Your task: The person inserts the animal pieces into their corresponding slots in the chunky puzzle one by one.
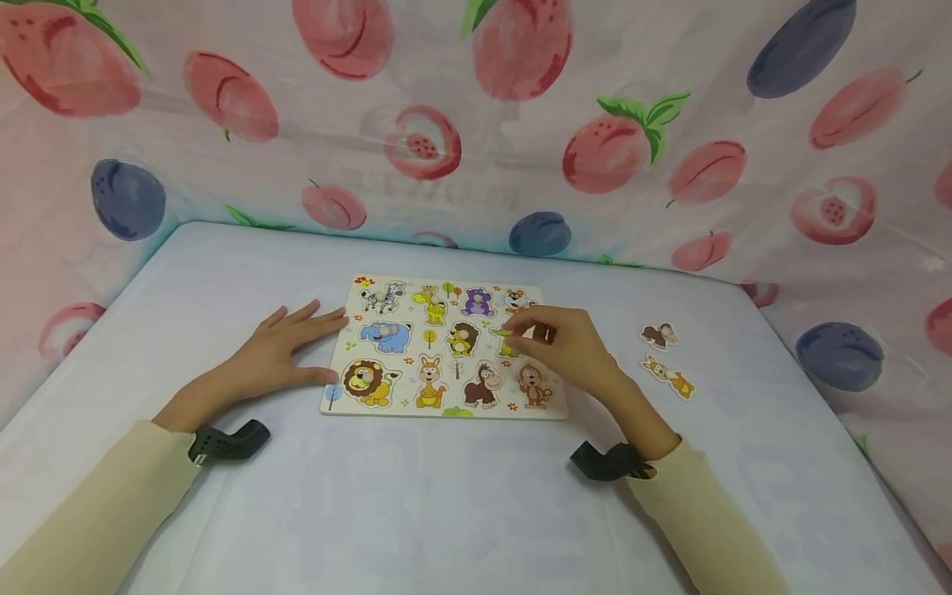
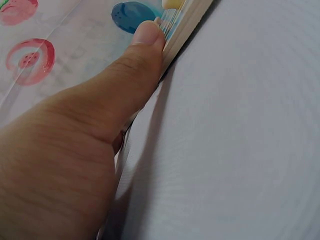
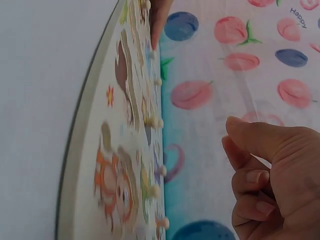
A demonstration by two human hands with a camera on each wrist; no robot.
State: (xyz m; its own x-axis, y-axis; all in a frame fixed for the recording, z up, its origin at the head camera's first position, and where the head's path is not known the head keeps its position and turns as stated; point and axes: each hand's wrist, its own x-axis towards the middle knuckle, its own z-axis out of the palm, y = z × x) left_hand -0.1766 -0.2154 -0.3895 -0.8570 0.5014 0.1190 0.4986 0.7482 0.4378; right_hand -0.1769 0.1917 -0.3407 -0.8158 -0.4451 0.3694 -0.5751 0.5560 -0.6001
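A flat wooden animal puzzle board [image 1: 409, 406] lies on the white cloth. My left hand [image 1: 286, 347] has its fingers spread at the board's left edge, and its thumb [image 2: 135, 65] rests on that edge. Above the board's right part hovers my right hand [image 1: 558, 339], fingers loosely curled, partly covering the crocodile [image 1: 505, 332]. In the right wrist view the crocodile [image 3: 145, 182] sits on the board below a knob [image 3: 154, 191], apart from the fingertips. Nothing shows between that hand's thumb and index finger.
Right of the board lie a loose gorilla piece [image 1: 659, 335] and a loose kangaroo piece [image 1: 669, 378]. Another piece [image 1: 613, 357] is mostly hidden by the right wrist. Dark wrist cameras sit on both arms. A fruit-printed cloth [image 1: 491, 140] rises behind.
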